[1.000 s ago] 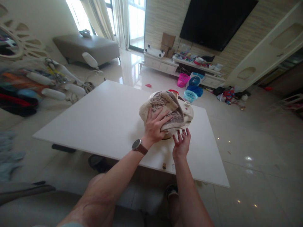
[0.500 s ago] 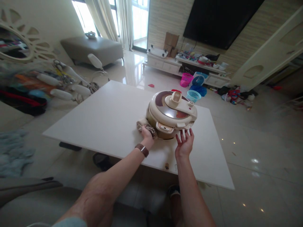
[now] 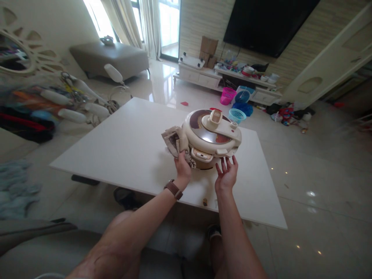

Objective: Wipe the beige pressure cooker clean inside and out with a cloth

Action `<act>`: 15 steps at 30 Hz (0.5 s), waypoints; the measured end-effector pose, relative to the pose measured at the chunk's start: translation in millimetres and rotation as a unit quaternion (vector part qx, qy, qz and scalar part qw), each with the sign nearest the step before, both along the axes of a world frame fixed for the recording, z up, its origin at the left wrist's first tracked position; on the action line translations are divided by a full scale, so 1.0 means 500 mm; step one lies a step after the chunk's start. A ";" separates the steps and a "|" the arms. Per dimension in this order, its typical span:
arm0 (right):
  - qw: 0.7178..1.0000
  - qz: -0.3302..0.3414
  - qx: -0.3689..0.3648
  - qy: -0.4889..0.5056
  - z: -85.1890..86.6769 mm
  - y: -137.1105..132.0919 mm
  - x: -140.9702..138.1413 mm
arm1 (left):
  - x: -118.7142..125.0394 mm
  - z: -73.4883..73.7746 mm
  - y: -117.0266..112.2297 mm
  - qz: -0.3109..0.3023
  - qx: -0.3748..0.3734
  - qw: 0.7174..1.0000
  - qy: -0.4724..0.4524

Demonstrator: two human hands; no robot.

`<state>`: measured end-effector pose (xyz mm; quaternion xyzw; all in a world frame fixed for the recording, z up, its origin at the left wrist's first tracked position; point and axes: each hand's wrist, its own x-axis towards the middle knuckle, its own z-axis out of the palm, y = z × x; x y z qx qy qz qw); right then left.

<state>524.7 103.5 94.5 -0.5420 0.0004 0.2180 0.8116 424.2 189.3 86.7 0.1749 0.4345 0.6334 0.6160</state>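
Note:
A cream pressure cooker (image 3: 213, 135) with a brown lid stands on the white table (image 3: 128, 147). My left hand (image 3: 183, 166), with a watch on its wrist, is closed on a patterned beige cloth (image 3: 173, 140) and presses it against the cooker's left side. My right hand (image 3: 226, 174) has its fingers spread and rests at the cooker's front right edge, touching the lid rim.
A small brown speck (image 3: 205, 202) lies near the table's front edge. Beyond the table are plastic baskets (image 3: 236, 114), a low TV cabinet (image 3: 226, 79) and a grey sofa (image 3: 110, 58). White-handled items (image 3: 78, 108) clutter the left side.
The cloth covered the cooker's lid a second ago; my left hand pulled it down to the left, then raised it against the cooker's left side. My right hand barely moved.

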 end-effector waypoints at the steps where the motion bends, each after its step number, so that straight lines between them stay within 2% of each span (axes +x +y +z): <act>1: 1.000 0.000 -0.001 0.000 0.001 0.000 0.000 | 0.002 -0.010 0.008 0.000 -0.038 0.999 -0.017; 4: 1.000 -0.001 -0.003 -0.001 0.003 0.000 -0.001 | 0.010 -0.039 0.003 -0.033 -0.176 0.980 -0.084; 6: 1.000 -0.006 -0.003 0.001 0.003 0.001 -0.001 | 0.016 -0.054 -0.032 -0.053 -0.212 0.971 -0.100; 11: 1.000 -0.027 -0.008 0.013 0.007 0.006 0.001 | 0.024 -0.069 -0.154 -0.103 -0.102 0.988 -0.056; 13: 0.999 -0.028 -0.009 0.020 0.008 0.006 0.005 | 0.024 -0.065 -0.179 -0.128 -0.076 0.988 -0.047; 15: 0.999 -0.024 -0.009 0.023 0.010 0.005 0.008 | 0.022 -0.056 -0.182 -0.138 -0.083 0.986 -0.050</act>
